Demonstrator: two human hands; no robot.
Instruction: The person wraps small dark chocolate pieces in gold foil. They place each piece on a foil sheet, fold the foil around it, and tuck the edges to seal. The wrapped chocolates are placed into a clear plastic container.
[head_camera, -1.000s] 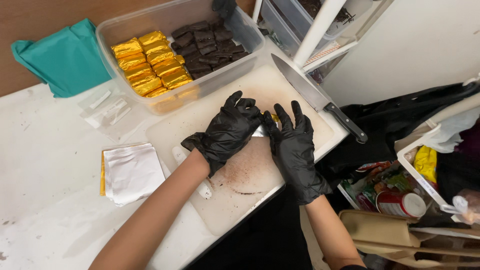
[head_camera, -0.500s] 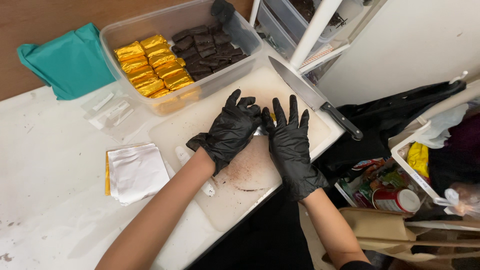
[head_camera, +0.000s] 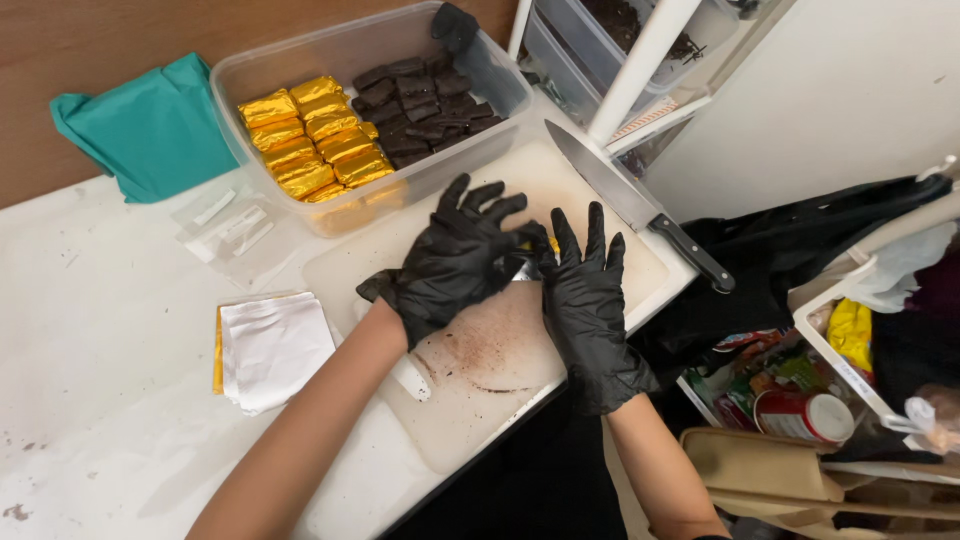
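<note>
Teal cloth (head_camera: 150, 125) far left on white worktop (head_camera: 90, 400). Stack of foil sheets (head_camera: 268, 348) beside cutting board (head_camera: 480, 370). Clear tub (head_camera: 365, 110) behind: gold-wrapped bars left, dark bars right. Left hand (head_camera: 455, 260), black glove, fingers spread, pressing small foil-wrapped piece (head_camera: 530, 262) on board; right hand (head_camera: 585, 300) flat, fingertips touching same piece. Neither grip closed. Knife (head_camera: 635, 205) at board's right edge.

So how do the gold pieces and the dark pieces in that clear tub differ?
The gold-wrapped pieces are covered in shiny foil and sit on the left of the clear tub; the dark brown pieces are bare, matte and fill its right side. The gold ones look plumper, the dark ones flatter. Both are small blocks laid in rows.
</note>
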